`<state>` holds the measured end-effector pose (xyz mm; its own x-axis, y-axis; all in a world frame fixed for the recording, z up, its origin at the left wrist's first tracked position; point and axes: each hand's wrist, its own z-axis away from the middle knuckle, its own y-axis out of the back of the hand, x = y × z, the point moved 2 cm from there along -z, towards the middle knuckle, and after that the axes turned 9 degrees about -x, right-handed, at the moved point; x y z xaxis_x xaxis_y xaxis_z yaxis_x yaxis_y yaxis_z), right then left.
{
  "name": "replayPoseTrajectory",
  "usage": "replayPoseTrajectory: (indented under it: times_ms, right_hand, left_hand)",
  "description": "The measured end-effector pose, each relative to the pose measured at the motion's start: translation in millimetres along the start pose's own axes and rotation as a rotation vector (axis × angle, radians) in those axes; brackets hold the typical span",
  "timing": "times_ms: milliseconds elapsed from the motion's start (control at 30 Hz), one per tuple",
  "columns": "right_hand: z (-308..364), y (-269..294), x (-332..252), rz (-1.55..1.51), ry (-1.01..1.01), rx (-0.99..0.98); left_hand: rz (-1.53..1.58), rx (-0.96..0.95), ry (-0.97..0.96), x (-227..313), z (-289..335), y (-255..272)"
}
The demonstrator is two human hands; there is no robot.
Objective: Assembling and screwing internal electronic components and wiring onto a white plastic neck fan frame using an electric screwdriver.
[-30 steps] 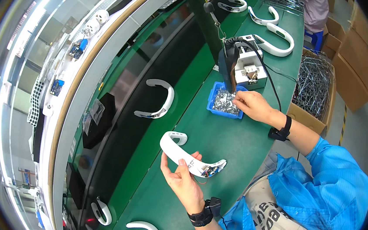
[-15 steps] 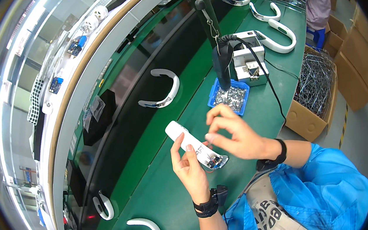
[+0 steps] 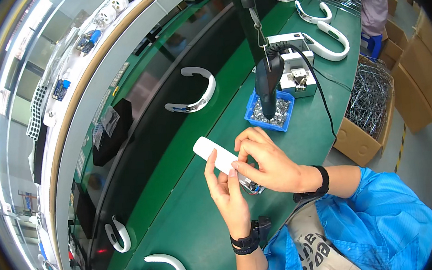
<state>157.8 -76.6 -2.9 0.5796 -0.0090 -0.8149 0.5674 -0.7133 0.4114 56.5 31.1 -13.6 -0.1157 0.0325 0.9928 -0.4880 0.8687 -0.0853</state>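
My left hand (image 3: 230, 198) grips a white curved plastic neckband housing (image 3: 210, 152) with its thumb and fingers along the near side. At the housing's lower end a small circuit board (image 3: 253, 186) with wires lies exposed. My right hand (image 3: 270, 167) is bent over the middle of the housing, its thumb and fingertips pinched together against the surface beside my left thumb. Whatever sits between those fingertips is too small or too hidden to make out. Beyond my right hand, a black electric screwdriver (image 3: 269, 86) hangs over a blue tray (image 3: 288, 121) of small metal parts.
A grey-white bench device (image 3: 298, 79) stands behind the tray. Several white neckbands, one here (image 3: 205, 97), lie along the dark belt and green table (image 3: 193, 229). A cardboard box (image 3: 356, 146) of metal rods stands at the right. Another person (image 3: 371, 0) sits at the far right.
My right hand has come down onto the housing, with its fingertips now against it. The view has shifted slightly, and the hanging screwdriver appears farther right.
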Motion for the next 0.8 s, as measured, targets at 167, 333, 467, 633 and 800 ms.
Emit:
replayPoseTrajectory:
  times_ms: [167,333,467,633,800]
  right_hand:
    - [7,-8,6,-0.123,-0.068,0.047]
    - [16,-15,23,-0.38,-0.091,0.039]
    - [31,34,47,-0.338,0.137,0.487]
    - [-8,85,55,-0.137,0.158,0.631]
    - [-54,109,74,-0.53,0.063,0.258]
  left_hand:
    - [0.107,-0.032,-0.001,0,4,-7]
    - [0.069,0.01,-0.029,6,7,-7]
    - [0.048,-0.011,-0.018,4,7,-9]
    - [-0.003,0.016,-0.042,0,9,-11]
    - [-0.004,0.015,-0.016,2,10,-13]
